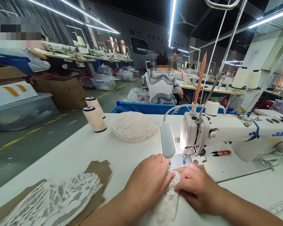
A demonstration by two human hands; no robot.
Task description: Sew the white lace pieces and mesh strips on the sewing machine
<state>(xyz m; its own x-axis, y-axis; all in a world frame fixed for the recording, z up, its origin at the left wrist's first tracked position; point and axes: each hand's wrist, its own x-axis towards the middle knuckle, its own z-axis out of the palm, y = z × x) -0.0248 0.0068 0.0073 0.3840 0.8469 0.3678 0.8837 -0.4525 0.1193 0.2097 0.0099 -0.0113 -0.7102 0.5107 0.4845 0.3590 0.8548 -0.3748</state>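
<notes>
White openwork lace (174,185) lies in front of the sewing machine's needle area, with a strip of brown paper (179,169) partly visible under it. My left hand (149,175) presses on the lace's left side, fingers bent and thumb along its edge. Closed on the right edge is my right hand (195,185), thumb and fingers pinched together. Toward me the lace trails off, blurred. The white JUKI sewing machine (226,131) stands just beyond both hands; its presser foot is hard to make out. A small grey lamp (168,141) hangs above the left fingertips.
Another lace piece (61,197) lies on brown paper at the left. Farther back are a cream lace pile (135,127) and thread cones (94,119). Orange-handled thread snips (221,153) rest on the machine bed, a clear ruler (280,204) at right. A co-worker (162,83) sits ahead.
</notes>
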